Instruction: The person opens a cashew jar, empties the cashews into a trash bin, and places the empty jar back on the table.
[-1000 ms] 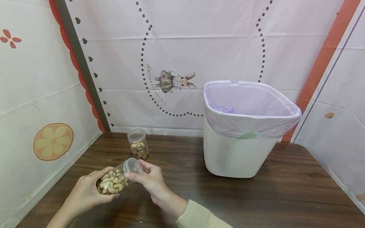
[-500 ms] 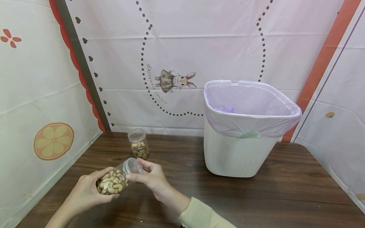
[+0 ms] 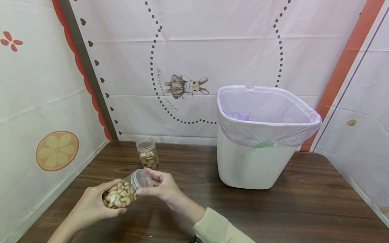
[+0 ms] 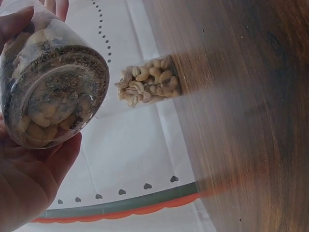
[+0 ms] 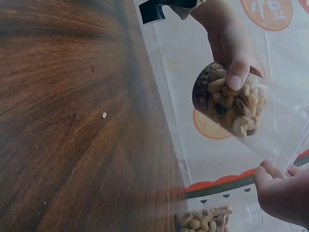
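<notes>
My left hand (image 3: 91, 206) grips a clear plastic jar (image 3: 119, 195) of cashews by its lower body, tilted with its top toward the right. At that top, my right hand (image 3: 166, 189) pinches the translucent lid (image 3: 144, 179) between thumb and fingers. The left wrist view looks at the jar's round base (image 4: 60, 104), with dark crumbs inside along the bottom. In the right wrist view, cashews (image 5: 236, 104) lie in the jar's lower half. A second clear jar (image 3: 148, 157), part full of cashews, stands upright on the table just behind.
A white bin (image 3: 246, 168) lined with a thin purple bag (image 3: 267, 133) stands at the back right of the dark wood table (image 3: 273, 216). Printed cloth (image 3: 127, 67) hangs behind and at both sides. A small pale crumb (image 5: 104, 115) lies on the table.
The right hand's fingers and thumb have shifted slightly around the lid, and its forearm has swung a little to the right. The left hand and jar have barely moved.
</notes>
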The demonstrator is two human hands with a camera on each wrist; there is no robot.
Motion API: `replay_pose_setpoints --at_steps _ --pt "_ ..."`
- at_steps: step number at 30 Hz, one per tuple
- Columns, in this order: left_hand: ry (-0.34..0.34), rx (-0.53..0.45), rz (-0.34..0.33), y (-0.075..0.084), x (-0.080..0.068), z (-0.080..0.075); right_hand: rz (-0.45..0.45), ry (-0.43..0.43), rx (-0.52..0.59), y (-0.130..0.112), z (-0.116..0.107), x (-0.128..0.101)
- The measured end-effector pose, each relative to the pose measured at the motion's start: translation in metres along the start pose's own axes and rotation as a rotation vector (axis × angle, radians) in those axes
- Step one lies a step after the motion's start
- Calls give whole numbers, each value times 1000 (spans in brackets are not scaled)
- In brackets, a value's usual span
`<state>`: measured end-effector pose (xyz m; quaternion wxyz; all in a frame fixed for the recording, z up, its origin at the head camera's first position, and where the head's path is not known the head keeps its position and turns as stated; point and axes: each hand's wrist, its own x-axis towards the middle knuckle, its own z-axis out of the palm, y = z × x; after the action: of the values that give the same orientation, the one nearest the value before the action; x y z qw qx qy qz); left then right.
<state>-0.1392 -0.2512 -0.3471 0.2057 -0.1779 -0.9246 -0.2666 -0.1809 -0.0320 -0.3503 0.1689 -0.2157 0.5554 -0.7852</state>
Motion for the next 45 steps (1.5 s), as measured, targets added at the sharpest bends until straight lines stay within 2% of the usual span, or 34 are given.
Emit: replay_pose_setpoints --at_steps 17,27,40,45 --pt "3 20 20 0 -1 -1 -4 -63 26 1 -5 1" --pt "18 32 10 1 0 -1 -11 -16 95 3 -7 -2" --pt "24 48 -30 1 0 -2 2 48 105 5 -4 -5" --pt "36 46 -20 1 -1 -1 9 74 104 6 -1 -6"
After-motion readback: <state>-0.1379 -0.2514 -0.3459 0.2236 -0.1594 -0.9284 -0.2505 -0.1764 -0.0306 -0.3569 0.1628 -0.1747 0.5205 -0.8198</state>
